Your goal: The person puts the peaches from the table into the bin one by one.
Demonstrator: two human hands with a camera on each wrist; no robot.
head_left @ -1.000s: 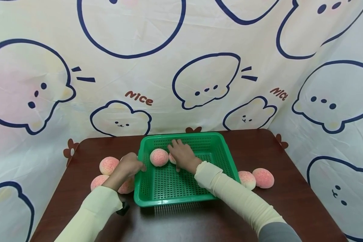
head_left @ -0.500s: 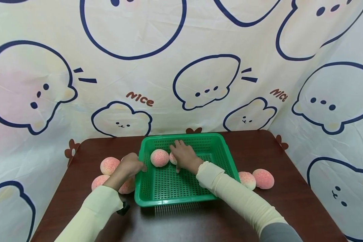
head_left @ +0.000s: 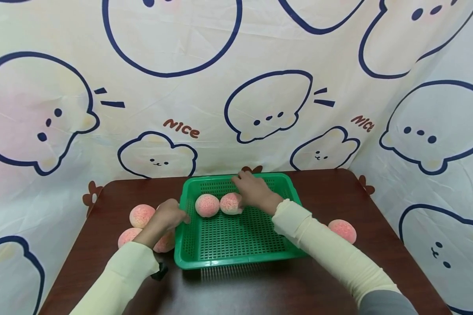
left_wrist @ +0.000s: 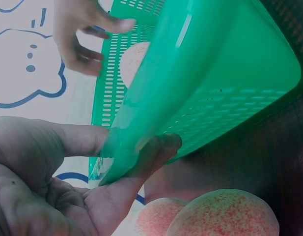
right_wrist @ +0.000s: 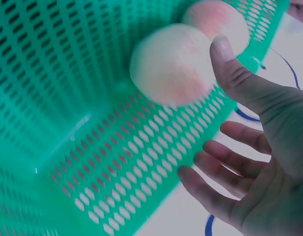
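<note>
Since the earlier frame, the right hand (head_left: pixel 253 190) has shifted rightward, exposing one peach (head_left: pixel 231 204); its parted fingers hold nothing. On the table (head_left: pixel 323 188) stands the green basket (head_left: pixel 236 250); the left hand (head_left: pixel 171 214) pinches its left rim (left_wrist: pixel 166 83). Inside, that peach lies beside a second peach (head_left: pixel 207 205).

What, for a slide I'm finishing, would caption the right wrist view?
A right hand, holding nothing, beside two peaches in a slotted green plastic basket.

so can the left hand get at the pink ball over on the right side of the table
Probably not as things stand: the left hand grips the rim of the green basket, and that basket and the right sleeve lie between it and the pink ball.
</note>
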